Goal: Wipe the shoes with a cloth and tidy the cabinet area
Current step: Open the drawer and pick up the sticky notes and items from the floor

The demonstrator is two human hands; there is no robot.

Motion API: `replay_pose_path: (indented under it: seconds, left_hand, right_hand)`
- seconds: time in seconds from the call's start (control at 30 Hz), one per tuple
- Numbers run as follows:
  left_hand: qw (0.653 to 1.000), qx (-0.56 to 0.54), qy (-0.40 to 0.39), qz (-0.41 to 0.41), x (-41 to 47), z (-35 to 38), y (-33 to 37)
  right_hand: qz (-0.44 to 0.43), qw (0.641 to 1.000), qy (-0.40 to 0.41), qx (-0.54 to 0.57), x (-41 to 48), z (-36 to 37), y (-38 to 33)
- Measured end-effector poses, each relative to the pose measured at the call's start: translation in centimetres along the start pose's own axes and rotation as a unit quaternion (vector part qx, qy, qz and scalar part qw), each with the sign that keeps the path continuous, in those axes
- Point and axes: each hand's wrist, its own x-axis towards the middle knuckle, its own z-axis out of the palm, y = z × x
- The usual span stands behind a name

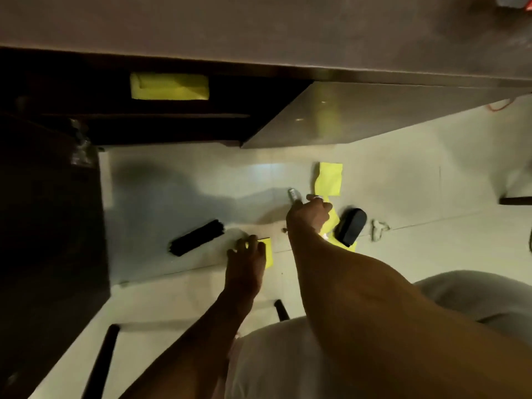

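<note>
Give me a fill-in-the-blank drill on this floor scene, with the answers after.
1. The brush is ___ in colour.
2. The left hand touches a small pad whose colour is ___.
3. The shoe lies ___ the yellow cloth.
4. Of the two hands, the brush lies nearer the ___ one.

Missing words: black; yellow; on; left.
</note>
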Motion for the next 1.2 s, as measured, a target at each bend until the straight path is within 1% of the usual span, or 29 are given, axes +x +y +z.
replay_pose_path:
  seconds: [0.03, 0.07, 0.13, 0.2, 0.27, 0.37, 0.5, 0.57, 0.63, 0.7, 0.77, 0.87, 0.93, 0.97, 1.0, 1.03, 1.1, 1.17, 1.2]
  left_hand:
    - [1.000, 0.014, 0.001, -0.012, -0.3, 0.2, -0.7]
    - [1.000, 0.026, 0.015, 0.006, 0.9, 1.1, 0.2]
    - [0.999, 0.041, 0.021, 0.012, 0.9, 1.2, -0.4]
    - [0.999, 0.036, 0.020, -0.006, 1.2, 0.6, -0.2]
    - [0.999, 0.031, -0.001, -0.008, 1.7, 0.4, 0.1]
    - [0.999, 0.014, 0.014, -0.033, 2.3, -0.7, 0.4]
    - [0.999, 0.009, 0.002, -0.032, 3.1, -1.1, 0.6]
    - [0.999, 0.000, -0.014, -0.040, 3.0, -1.2, 0.8]
    - [0.999, 0.006, -0.011, -0.037, 3.0, -1.7, 0.8]
    - [0.999, -0.015, -0.011, -0.031, 2.9, -2.6, 0.8]
    - [0.998, -0.051, 0.012, -0.040, 2.2, -3.5, 1.0]
    - [0.982, -0.162, 0.029, -0.090, 0.9, -5.2, 1.2]
    - [0.950, -0.279, 0.023, -0.135, 0.1, -6.9, 0.8]
    - [0.926, -0.341, 0.014, -0.160, -0.3, -7.9, 0.4]
    - [0.895, -0.405, 0.012, -0.185, -0.4, -8.6, -0.2]
    - [0.857, -0.470, 0.017, -0.210, -0.8, -9.8, -0.8]
    - [0.766, -0.591, 0.035, -0.250, -2.0, -12.1, -2.3]
    - [0.675, -0.682, 0.054, -0.276, -3.4, -14.5, -3.6]
    - [0.636, -0.714, 0.070, -0.285, -4.3, -15.7, -4.4]
  right_hand:
    - [-0.006, 1.000, 0.009, -0.022, 0.3, 0.2, -0.4]
    - [-0.002, 0.998, 0.039, -0.049, 2.5, -0.3, -0.1]
    - [-0.001, 0.996, 0.069, -0.058, 4.3, -1.1, -0.3]
    - [0.017, 0.996, 0.068, -0.062, 5.6, -1.8, -0.4]
    - [0.032, 0.994, 0.074, -0.077, 6.8, -1.7, -0.5]
    - [0.040, 0.993, 0.060, -0.089, 8.0, -1.4, -0.9]
    - [0.037, 0.996, 0.034, -0.068, 9.2, -0.7, -1.3]
    - [0.046, 0.996, 0.033, -0.070, 9.3, -1.1, -1.6]
    - [0.056, 0.995, 0.035, -0.075, 9.5, -1.6, -2.1]
    - [0.048, 0.996, 0.041, -0.065, 9.3, -1.9, -2.9]
    - [0.030, 0.998, 0.048, -0.040, 8.6, -2.0, -3.6]
    - [-0.007, 0.999, 0.020, 0.028, 6.2, -2.6, -4.7]
    - [-0.008, 0.997, -0.005, 0.074, 4.0, -3.4, -5.4]
    - [0.002, 0.995, -0.013, 0.095, 2.9, -3.9, -5.9]
    - [0.013, 0.993, -0.022, 0.112, 1.8, -4.3, -6.2]
    - [0.021, 0.991, -0.040, 0.128, 0.4, -4.9, -6.9]
    - [0.023, 0.985, -0.087, 0.144, -2.6, -5.8, -7.9]
    - [-0.005, 0.979, -0.132, 0.157, -6.0, -6.3, -9.1]
    - [-0.029, 0.975, -0.157, 0.155, -7.8, -6.4, -9.5]
